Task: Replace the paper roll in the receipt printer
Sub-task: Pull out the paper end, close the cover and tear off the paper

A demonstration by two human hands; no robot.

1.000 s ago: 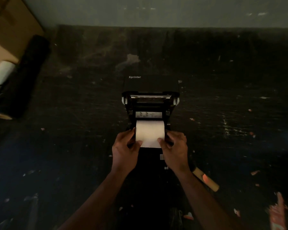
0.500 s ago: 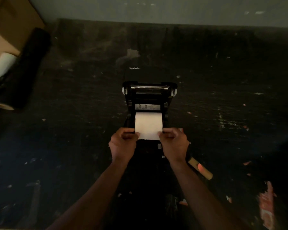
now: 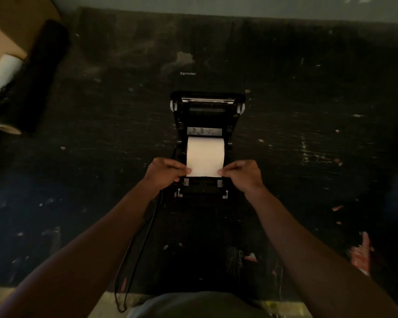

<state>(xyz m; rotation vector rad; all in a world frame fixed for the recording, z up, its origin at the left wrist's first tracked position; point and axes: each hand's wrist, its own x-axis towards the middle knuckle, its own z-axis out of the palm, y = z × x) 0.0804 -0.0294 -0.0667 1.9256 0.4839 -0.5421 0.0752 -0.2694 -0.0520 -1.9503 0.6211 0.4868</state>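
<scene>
The left hand (image 3: 164,172) pinches the left corner of the paper (image 3: 205,157); the roll already sits in the open printer (image 3: 207,143). The right hand (image 3: 244,173) pinches the right corner. Closing the lid probably remains.

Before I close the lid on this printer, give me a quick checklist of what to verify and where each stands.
1. Lid fully open: ok.
2. Paper roll seated in the bay: ok.
3. Paper's free end pulled forward, left hand and right hand each pinching a corner: ok.
4. Paper straight between the sides: ok.
5. Free end past the front edge: not ok, stops short.
6. Roll unwinding the correct way: cannot tell.
</scene>
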